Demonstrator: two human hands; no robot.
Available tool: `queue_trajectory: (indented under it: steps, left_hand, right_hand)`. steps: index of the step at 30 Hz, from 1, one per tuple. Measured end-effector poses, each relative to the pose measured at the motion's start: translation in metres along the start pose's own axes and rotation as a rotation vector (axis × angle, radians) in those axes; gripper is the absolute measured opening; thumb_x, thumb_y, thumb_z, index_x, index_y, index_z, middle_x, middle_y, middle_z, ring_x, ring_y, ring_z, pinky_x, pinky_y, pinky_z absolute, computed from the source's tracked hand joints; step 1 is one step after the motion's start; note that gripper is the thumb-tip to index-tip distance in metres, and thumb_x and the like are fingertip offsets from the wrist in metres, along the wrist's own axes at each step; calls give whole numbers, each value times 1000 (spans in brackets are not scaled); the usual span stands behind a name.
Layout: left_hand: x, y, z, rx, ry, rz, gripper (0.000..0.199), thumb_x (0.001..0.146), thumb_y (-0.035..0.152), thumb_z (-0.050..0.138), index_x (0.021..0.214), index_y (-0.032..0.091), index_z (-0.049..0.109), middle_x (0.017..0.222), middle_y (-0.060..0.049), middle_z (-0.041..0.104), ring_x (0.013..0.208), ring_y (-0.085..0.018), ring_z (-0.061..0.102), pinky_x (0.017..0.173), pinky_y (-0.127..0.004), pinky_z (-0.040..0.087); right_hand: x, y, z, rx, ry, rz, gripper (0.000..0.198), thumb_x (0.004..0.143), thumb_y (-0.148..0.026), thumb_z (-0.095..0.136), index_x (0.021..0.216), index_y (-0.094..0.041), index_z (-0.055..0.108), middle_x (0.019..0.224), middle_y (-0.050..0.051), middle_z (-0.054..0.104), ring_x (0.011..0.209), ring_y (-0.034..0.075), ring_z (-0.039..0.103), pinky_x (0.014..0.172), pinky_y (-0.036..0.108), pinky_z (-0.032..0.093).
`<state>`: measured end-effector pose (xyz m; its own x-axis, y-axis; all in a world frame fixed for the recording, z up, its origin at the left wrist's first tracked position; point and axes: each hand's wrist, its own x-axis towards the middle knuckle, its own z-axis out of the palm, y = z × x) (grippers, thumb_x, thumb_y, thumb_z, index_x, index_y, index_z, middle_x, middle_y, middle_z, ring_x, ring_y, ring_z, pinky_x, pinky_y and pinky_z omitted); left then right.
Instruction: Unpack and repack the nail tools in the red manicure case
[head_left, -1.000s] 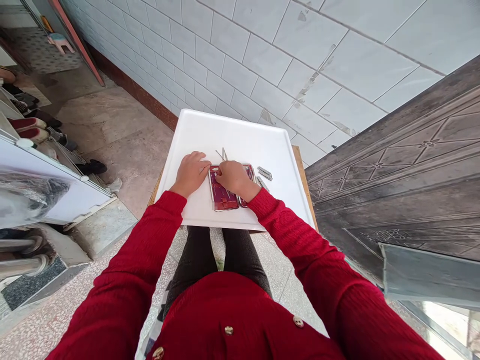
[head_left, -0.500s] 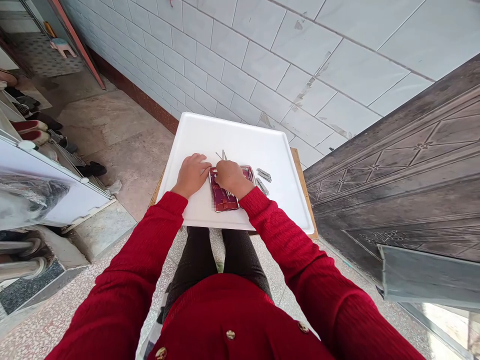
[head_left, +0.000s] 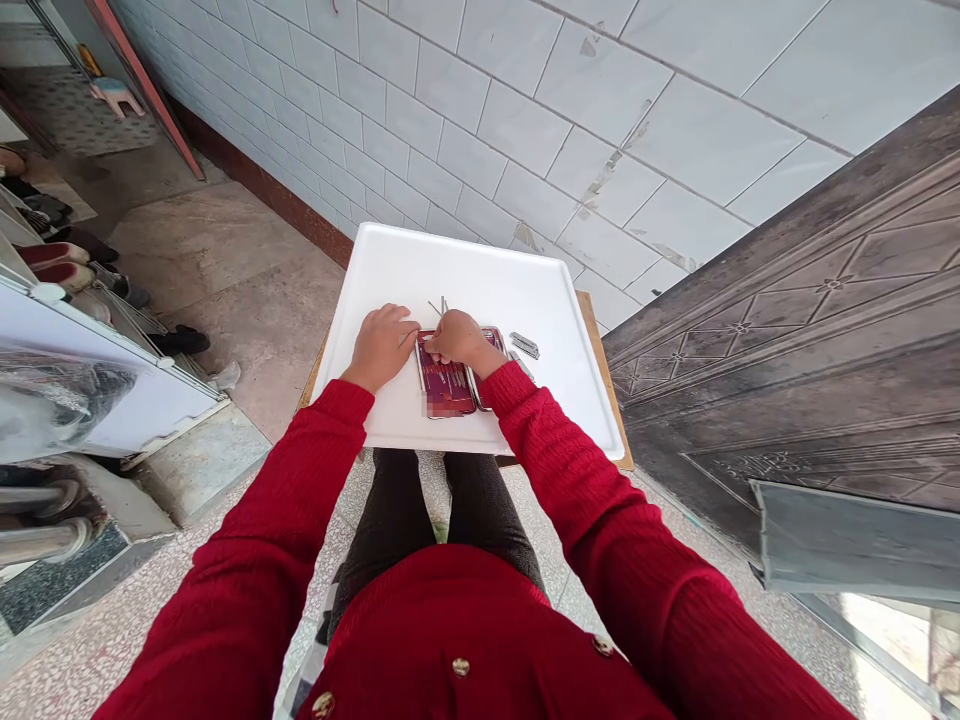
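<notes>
An opened dark red manicure case [head_left: 444, 392] lies on the white tray [head_left: 405, 428], with slim metal tools set in its left half. My left hand [head_left: 379, 347] rests on the tray at the case's upper left corner, fingers stretched out and thumb at its edge. Over the upper part of the case, my right hand [head_left: 456, 338] has its fingers pinched together; what they hold, if anything, is too small to make out. Thin metal tools [head_left: 442, 303] stick out just beyond that hand. To the right lie nail clippers [head_left: 524, 345], one partly hidden by my right sleeve.
Beneath the tray, a wooden tabletop [head_left: 602, 375] shows at the edges. A tiled wall [head_left: 450, 130] rises behind it and a dark patterned door [head_left: 750, 330] stands on the right. At left, a rack holds several shoes [head_left: 56, 265].
My right hand has shifted slightly away from me over the case, uncovering more tools in its left half. Its sleeve now covers more of the lower clipper. My left hand stays at the corner.
</notes>
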<state>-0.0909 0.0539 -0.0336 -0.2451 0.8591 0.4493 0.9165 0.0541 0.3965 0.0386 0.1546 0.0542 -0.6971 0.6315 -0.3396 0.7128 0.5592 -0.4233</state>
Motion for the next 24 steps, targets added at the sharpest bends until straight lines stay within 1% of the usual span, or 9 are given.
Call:
queue_trajectory:
  steps: [4,7,9,12,14,18,19,21,24]
  left_hand:
    - [0,0,0,6,1,6,31,102,22,47,102,22,79,126,-13,71,124,-31,61,106,-54,49]
    - [1,0,0,14,-3,10,32,103,23,47,101,21,78,126,-13,71,123,-31,62,105,-52,49]
    - [1,1,-1,21,-4,7,32,103,24,47,101,21,79,126,-13,71,124,-31,62,105,-53,49]
    - [0,2,-1,20,-6,3,31,103,24,48,100,20,79,126,-13,71,124,-31,61,105,-53,49]
    - [0,2,-1,11,-4,5,32,103,24,47,101,21,79,126,-13,71,123,-31,61,105,-53,49]
    - [0,1,0,3,-4,3,31,102,23,48,104,21,79,127,-13,71,125,-31,60,105,-54,49]
    - [0,0,0,3,-8,3,31,102,23,48,104,21,79,127,-13,71,125,-31,60,105,-54,49]
    - [0,0,0,1,-12,2,31,102,23,48,105,22,79,128,-13,71,126,-32,60,105,-55,48]
    - [1,0,0,4,-14,-2,31,102,23,48,105,23,79,128,-12,71,126,-32,60,105,-55,49]
  right_hand:
    - [12,10,2,313,-64,36,38,88,-9,64,51,-17,57,47,-1,56,44,8,46,46,20,39]
    - [21,17,0,508,-18,45,36,88,-6,62,53,-16,56,46,-3,54,41,6,42,41,18,32]
    - [24,18,-6,536,30,57,36,87,-4,61,54,-16,56,44,-4,52,40,5,40,40,17,31]
    - [21,14,-16,390,12,25,33,86,-4,62,55,-15,59,49,-1,59,42,6,44,45,19,38]
    - [15,9,-17,181,-42,-15,29,87,-8,67,59,-13,65,56,3,66,48,9,55,55,21,48]
    - [7,2,-3,-302,51,-116,8,86,-11,70,84,-9,78,75,14,76,85,27,77,82,29,57]
    - [7,1,2,-371,96,-143,13,86,-9,68,93,-9,79,81,16,78,94,30,77,86,30,57]
    - [8,-1,10,-430,135,-166,24,86,-8,66,106,-8,79,91,19,79,104,33,77,88,30,57]
    - [11,-1,15,-399,87,-140,27,85,-10,67,109,-7,79,93,19,80,99,31,77,83,29,57]
